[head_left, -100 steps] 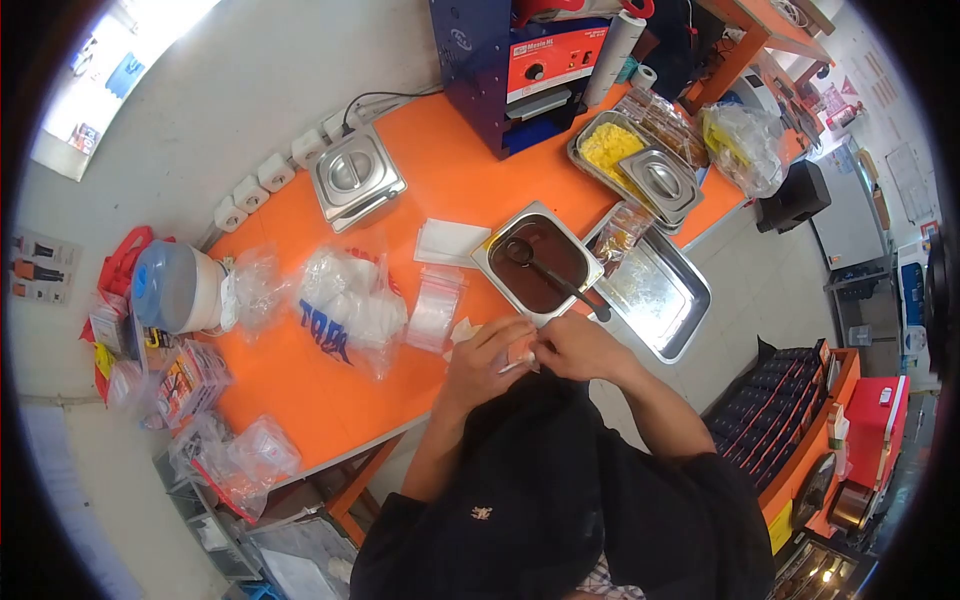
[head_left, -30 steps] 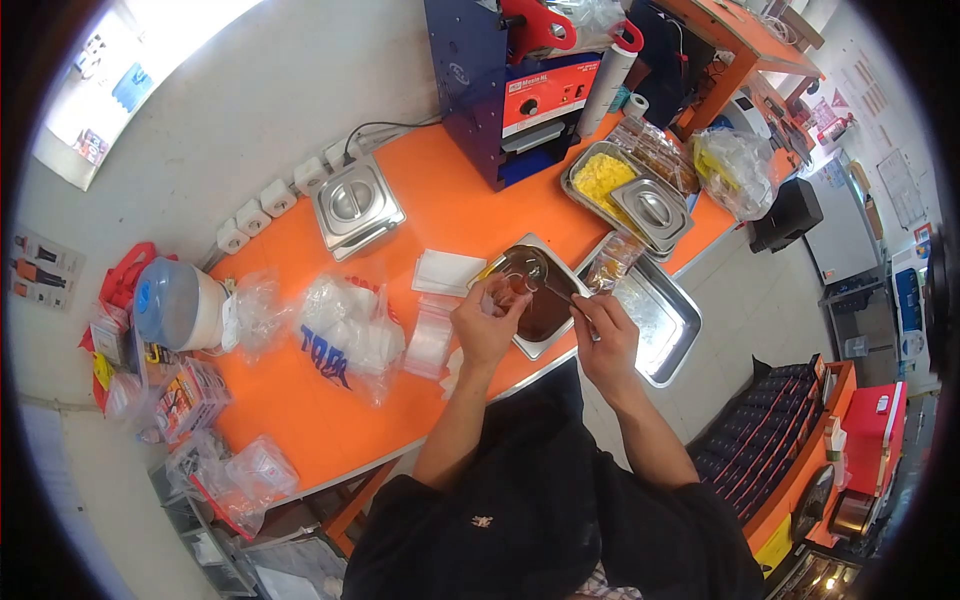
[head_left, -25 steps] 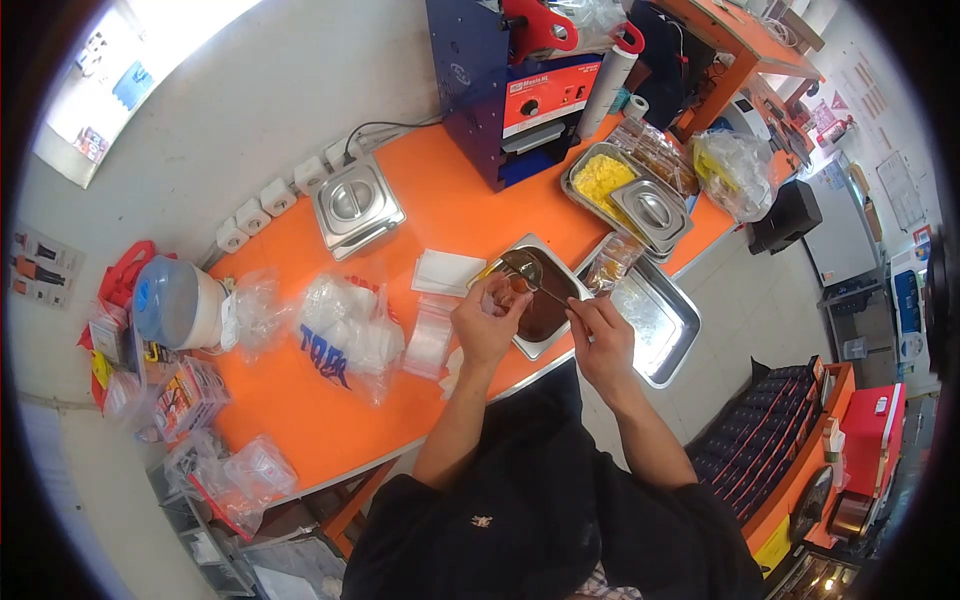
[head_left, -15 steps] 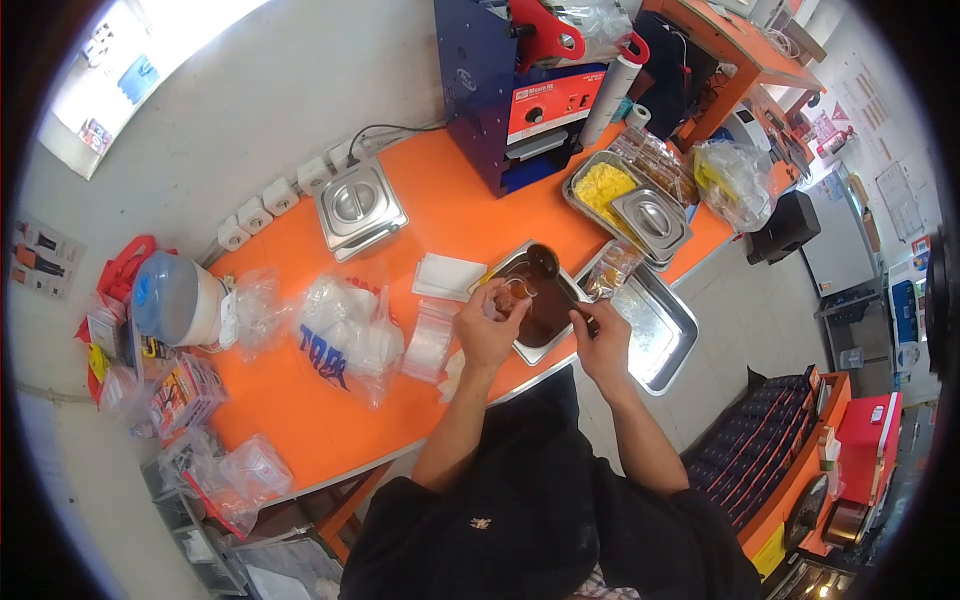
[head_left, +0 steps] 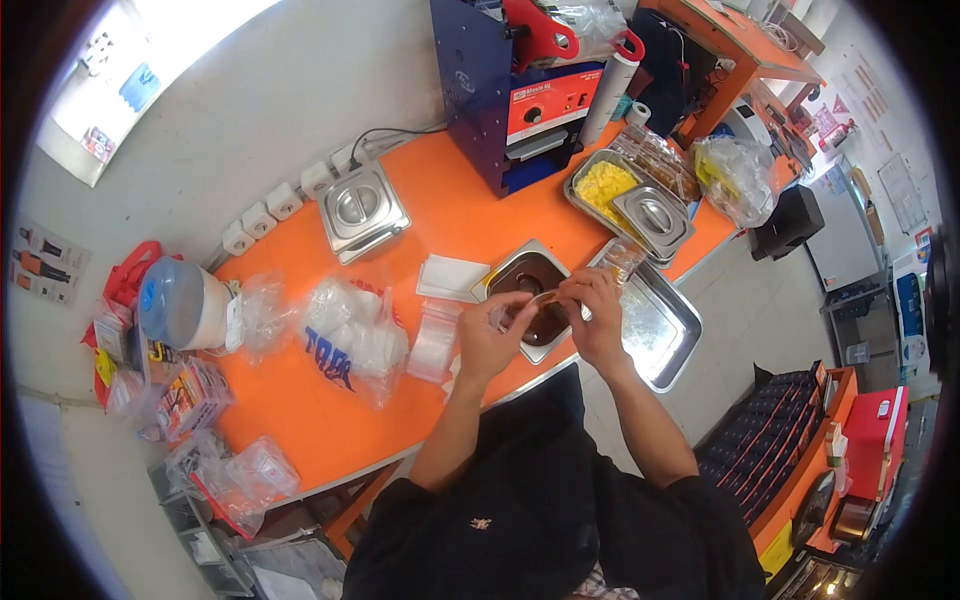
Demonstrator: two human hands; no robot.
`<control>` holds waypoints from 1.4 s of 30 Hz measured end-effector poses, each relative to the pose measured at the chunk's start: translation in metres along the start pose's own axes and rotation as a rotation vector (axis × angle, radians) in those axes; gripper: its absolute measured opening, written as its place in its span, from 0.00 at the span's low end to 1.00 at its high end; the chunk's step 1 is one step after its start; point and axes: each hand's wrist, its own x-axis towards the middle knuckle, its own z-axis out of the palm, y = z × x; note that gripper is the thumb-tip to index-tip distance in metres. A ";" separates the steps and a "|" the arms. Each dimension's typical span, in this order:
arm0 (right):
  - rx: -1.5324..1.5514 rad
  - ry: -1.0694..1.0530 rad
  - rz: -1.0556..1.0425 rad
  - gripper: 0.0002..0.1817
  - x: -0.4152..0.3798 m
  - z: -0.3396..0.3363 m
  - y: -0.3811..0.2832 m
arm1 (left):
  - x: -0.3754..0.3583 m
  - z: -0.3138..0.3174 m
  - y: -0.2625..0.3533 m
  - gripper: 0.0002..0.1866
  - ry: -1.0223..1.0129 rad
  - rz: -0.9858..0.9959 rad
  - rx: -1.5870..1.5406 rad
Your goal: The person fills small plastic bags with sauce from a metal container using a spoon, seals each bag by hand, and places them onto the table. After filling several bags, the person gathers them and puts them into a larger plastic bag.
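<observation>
Over the steel pan of dark brown sauce point(head_left: 532, 271), a small clear plastic bag point(head_left: 541, 300) is stretched between my two hands. My left hand point(head_left: 487, 341) pinches its left side with thumb and fingers. My right hand point(head_left: 599, 318) grips the other side, fingers closed at the bag's edge. Some brown sauce seems to be in the bag, though the fingers cover much of it. The ladle cannot be made out clearly now. Left of the pan lie flat clear bags point(head_left: 434, 342) and a stack of white slips point(head_left: 450, 278).
A shiny steel tray point(head_left: 660, 335) stands right of the pan, with a filled packet point(head_left: 620, 260) at its corner. Behind are a container of yellow food point(head_left: 603, 182), a lidded steel container point(head_left: 362, 212) and a blue sealing machine point(head_left: 475, 95). A bulky plastic bag point(head_left: 350, 335) lies left.
My right hand has let go of the ladle and moved up to the small bag, which it now grips. My left hand keeps hold of the bag.
</observation>
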 end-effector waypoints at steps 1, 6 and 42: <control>-0.001 -0.003 0.003 0.12 -0.003 0.000 0.001 | -0.001 -0.002 -0.001 0.11 -0.038 0.013 -0.141; 0.582 0.015 0.344 0.20 -0.008 -0.005 -0.013 | -0.003 -0.009 -0.002 0.05 -0.100 -0.081 -0.151; 0.043 0.163 0.619 0.14 -0.013 -0.078 0.065 | -0.079 -0.086 -0.065 0.28 -0.364 -0.084 0.853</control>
